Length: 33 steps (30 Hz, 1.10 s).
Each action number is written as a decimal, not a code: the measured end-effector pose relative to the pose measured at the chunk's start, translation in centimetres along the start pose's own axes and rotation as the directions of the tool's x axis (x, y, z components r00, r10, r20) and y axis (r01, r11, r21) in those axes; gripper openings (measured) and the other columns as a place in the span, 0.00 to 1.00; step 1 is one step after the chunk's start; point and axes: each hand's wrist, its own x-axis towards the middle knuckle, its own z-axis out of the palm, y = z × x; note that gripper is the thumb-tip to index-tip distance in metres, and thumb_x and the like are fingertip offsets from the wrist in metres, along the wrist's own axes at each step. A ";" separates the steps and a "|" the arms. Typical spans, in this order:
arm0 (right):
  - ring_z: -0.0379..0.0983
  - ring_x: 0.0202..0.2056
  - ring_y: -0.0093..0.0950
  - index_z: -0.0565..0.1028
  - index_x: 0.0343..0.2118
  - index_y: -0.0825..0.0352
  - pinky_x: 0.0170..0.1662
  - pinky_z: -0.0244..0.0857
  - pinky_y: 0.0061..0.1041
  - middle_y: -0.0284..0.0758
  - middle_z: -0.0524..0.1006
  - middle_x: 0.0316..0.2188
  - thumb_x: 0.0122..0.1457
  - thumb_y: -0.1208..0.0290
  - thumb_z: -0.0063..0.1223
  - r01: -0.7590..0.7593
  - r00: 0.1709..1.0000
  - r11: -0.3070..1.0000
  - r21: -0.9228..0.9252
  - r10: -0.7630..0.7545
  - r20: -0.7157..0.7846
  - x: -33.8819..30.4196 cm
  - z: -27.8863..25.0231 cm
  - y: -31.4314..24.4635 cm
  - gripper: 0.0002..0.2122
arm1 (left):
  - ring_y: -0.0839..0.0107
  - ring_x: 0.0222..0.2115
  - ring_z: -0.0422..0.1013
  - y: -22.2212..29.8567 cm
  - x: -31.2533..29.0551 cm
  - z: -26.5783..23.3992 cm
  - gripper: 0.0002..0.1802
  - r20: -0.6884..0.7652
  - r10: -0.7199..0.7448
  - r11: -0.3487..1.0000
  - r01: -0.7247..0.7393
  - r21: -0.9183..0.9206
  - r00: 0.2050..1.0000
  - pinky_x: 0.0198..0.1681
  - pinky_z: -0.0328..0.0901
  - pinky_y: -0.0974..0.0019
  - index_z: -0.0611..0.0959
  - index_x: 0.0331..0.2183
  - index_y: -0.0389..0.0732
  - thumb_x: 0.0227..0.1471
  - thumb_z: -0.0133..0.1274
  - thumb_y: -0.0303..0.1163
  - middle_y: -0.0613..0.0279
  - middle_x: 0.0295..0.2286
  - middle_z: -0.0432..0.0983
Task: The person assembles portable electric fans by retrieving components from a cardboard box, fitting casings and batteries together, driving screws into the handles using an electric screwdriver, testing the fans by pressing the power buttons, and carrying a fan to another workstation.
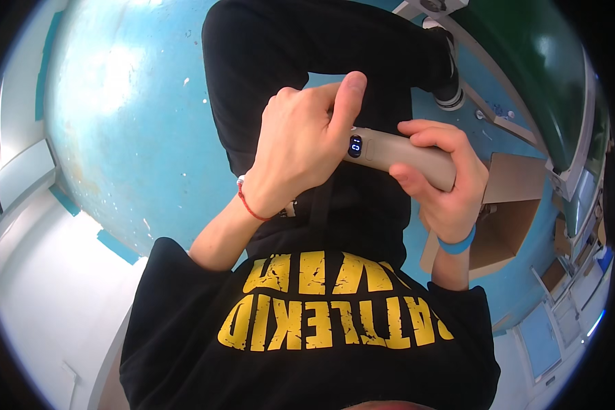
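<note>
Across my lap I hold a beige, rounded, elongated handheld device (pixel 396 156) with a small lit digital display (pixel 355 146) near its left part. My left hand (pixel 295 137) is closed around the device's left end, back of the hand up and thumb pointing upward beside the display. That end is hidden by the hand. My right hand (pixel 454 176) cups the device's right end, with fingers along its far side and the thumb at the near side. A red string bracelet (pixel 251 208) is on my left wrist and a blue band (pixel 456 243) on my right.
An open cardboard box (pixel 516 179) stands on the blue floor (pixel 143 137) to the right. A green-topped table (pixel 533 41) with a pale metal frame rises at the upper right. A white wall (pixel 41 294) curves along the left. My black-trousered legs (pixel 266 48) are below my hands.
</note>
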 end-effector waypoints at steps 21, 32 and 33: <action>0.74 0.42 0.23 0.70 0.48 0.71 0.45 0.69 0.20 0.37 0.76 0.42 0.52 0.76 0.63 -0.482 0.875 0.707 0.517 0.415 0.249 -2.3 0.7 -0.5 0.20 | 0.73 0.20 0.74 -0.6 -0.8 -1.0 0.03 -0.373 0.492 0.870 -0.446 0.208 0.787 0.24 0.66 0.76 0.82 0.24 0.32 0.46 0.56 0.22 0.57 0.23 0.79; 0.77 0.40 0.31 0.67 0.50 0.74 0.41 0.72 0.20 0.44 0.76 0.42 0.55 0.61 0.61 -0.367 0.914 0.689 0.624 0.393 0.103 -2.3 1.3 -0.5 0.26 | 0.68 0.49 0.67 -2.3 -2.3 -2.1 0.48 -0.243 0.262 0.810 -0.349 -0.471 0.934 0.51 0.65 0.67 0.66 0.53 0.36 0.31 0.73 0.33 0.52 0.53 0.63; 0.77 0.40 0.32 0.67 0.50 0.74 0.41 0.73 0.20 0.44 0.76 0.42 0.54 0.62 0.61 -0.385 0.907 0.674 0.630 0.402 0.124 -2.2 1.5 -0.5 0.26 | 0.60 0.52 0.66 -2.9 -2.4 -1.8 0.59 -0.166 0.280 0.843 -0.325 -0.429 0.945 0.53 0.66 0.59 0.60 0.55 0.36 0.26 0.75 0.44 0.48 0.56 0.58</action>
